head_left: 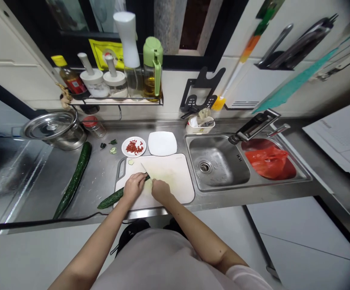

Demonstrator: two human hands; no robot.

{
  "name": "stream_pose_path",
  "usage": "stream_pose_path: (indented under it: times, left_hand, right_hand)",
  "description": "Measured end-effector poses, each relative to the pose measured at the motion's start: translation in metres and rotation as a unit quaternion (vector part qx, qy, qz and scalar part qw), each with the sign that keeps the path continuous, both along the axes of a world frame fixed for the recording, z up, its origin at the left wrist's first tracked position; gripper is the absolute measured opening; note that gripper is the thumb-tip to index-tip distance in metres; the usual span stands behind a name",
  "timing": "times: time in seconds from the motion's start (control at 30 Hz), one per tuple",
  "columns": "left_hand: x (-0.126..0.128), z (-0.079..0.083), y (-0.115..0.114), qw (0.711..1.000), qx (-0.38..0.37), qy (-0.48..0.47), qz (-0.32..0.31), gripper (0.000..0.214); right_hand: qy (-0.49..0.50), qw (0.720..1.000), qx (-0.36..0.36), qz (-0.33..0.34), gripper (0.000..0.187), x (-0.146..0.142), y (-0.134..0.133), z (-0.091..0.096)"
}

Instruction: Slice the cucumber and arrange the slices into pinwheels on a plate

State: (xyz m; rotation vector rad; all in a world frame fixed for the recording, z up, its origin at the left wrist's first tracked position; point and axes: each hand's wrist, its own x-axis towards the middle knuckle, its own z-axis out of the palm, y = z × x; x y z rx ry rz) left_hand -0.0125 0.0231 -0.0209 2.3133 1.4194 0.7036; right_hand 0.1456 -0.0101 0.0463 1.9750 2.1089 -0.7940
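A long green cucumber [111, 199] lies slantwise on the white cutting board [179, 181], its near end sticking out past the board's left side. My left hand [134, 186] is closed over its upper part. In my right hand [161, 191] is a kitchen knife [146, 170], gripped by the handle, with its blade against the cucumber's cut end beside my left fingers. A thin cucumber slice [130, 162] rests near the board's top left corner. Behind the board are a white plate [162, 143] and a smaller plate [124, 150] with chopped red pieces.
A second cucumber [75, 181] lies on the steel counter at left, near a lidded pot [54, 131] and a red-lidded jar [94, 125]. Cucumber scraps [112, 150] sit behind the board. To the right is a sink [223, 161]; a red bag [268, 161] fills its second basin.
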Motion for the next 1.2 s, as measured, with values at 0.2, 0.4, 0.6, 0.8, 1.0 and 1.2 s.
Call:
stream_pose_path:
  times: [0.2, 0.4, 0.6, 0.8, 1.0, 1.2]
  left_hand:
    - [0.001, -0.001, 0.0, 1.0, -0.003, 0.0, 0.002, 0.026]
    - [0.001, 0.001, 0.0, 1.0, 0.002, -0.005, 0.006, 0.024]
    - [0.002, 0.004, -0.006, 1.0, -0.001, 0.021, 0.02, 0.026]
    - [0.005, 0.009, -0.01, 0.998, -0.011, 0.034, 0.043, 0.028]
    - [0.009, 0.023, -0.019, 0.987, -0.002, -0.044, 0.156, 0.028]
    - [0.022, 0.051, -0.027, 0.973, 0.011, -0.014, 0.229, 0.033]
  right_hand:
    - [-0.028, 0.999, -0.031, -0.006, 0.028, 0.005, -0.016, -0.002]
    - [-0.022, 1.0, -0.01, -0.004, 0.027, 0.0, -0.007, -0.001]
    - [-0.01, 1.0, -0.009, -0.01, 0.028, 0.004, 0.002, -0.003]
    - [-0.034, 0.999, 0.031, -0.027, 0.028, 0.012, -0.01, -0.005]
    - [-0.068, 0.991, 0.105, -0.043, 0.037, 0.023, -0.021, -0.004]
    - [-0.073, 0.988, 0.134, -0.035, 0.054, 0.028, -0.025, -0.001]
